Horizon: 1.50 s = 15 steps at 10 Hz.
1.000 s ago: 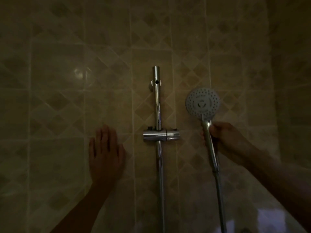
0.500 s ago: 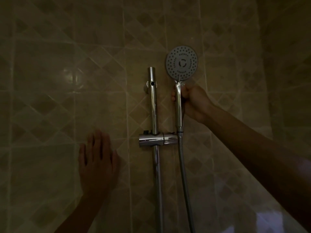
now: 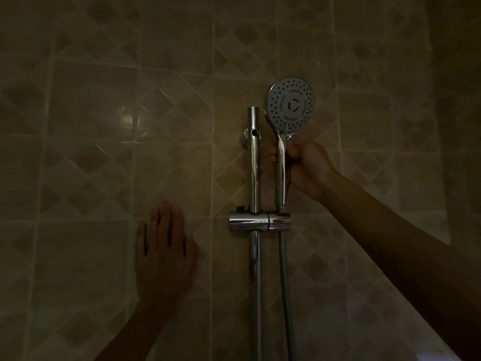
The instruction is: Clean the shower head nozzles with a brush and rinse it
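The round shower head faces me, its grey nozzle face upright beside the top of the chrome rail. My right hand grips its chrome handle, whose lower end sits in the chrome holder on the rail. The metal hose hangs straight down from the holder. My left hand rests flat on the tiled wall, left of the rail, fingers straight. No brush is in view.
A beige tiled wall with diamond patterns fills the view, in dim light. A corner with a side wall is at the right. A pale patch shows at the bottom right.
My right hand carried the shower head up and left from beside the rail, then lowered its handle end into the holder. My left hand stayed flat on the wall.
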Each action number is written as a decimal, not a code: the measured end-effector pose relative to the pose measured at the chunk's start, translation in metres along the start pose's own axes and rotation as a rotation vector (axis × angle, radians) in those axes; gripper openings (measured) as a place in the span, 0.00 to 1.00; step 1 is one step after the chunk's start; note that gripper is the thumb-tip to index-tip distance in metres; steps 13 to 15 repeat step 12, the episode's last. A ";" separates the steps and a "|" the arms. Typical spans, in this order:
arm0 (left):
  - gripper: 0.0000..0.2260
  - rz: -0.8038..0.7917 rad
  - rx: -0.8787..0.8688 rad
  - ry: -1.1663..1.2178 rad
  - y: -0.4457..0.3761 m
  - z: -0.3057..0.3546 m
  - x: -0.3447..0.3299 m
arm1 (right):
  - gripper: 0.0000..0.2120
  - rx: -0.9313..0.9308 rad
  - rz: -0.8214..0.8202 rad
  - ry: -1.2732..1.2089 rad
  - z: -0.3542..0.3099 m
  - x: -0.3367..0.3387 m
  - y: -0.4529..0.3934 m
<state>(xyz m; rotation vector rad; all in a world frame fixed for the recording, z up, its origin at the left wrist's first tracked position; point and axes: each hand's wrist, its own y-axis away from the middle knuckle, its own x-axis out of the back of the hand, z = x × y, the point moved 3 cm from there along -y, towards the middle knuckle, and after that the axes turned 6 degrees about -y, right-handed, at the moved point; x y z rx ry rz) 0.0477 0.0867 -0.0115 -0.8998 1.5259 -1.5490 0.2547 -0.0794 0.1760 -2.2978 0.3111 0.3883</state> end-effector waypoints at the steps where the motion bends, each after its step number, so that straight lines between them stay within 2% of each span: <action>1: 0.24 0.023 0.003 -0.007 0.000 0.001 0.002 | 0.16 0.015 -0.034 0.006 0.007 0.001 0.003; 3: 0.24 -0.001 -0.005 -0.019 -0.001 0.000 0.001 | 0.13 0.114 -0.089 0.154 0.012 0.001 0.015; 5: 0.26 -0.034 -0.004 -0.038 0.001 -0.001 -0.005 | 0.13 0.289 0.011 0.467 0.019 0.015 0.019; 7: 0.26 -0.138 -0.018 -0.016 -0.002 -0.002 -0.005 | 0.17 0.279 0.010 0.526 0.020 0.017 0.022; 9: 0.30 -0.381 -0.070 -0.009 -0.009 -0.006 0.018 | 0.14 0.218 0.049 0.687 0.014 0.009 0.038; 10: 0.36 -0.607 -0.092 0.053 -0.022 -0.011 0.043 | 0.15 0.120 0.025 0.773 0.015 0.012 0.055; 11: 0.39 -0.812 -0.067 0.152 -0.035 -0.014 0.063 | 0.15 -0.002 -0.002 1.005 0.017 0.017 0.073; 12: 0.38 -0.991 0.050 0.229 -0.059 -0.008 0.083 | 0.14 -0.045 0.017 1.275 0.008 0.018 0.093; 15: 0.38 -0.991 0.050 0.229 -0.059 -0.008 0.083 | 0.14 -0.045 0.017 1.275 0.008 0.018 0.093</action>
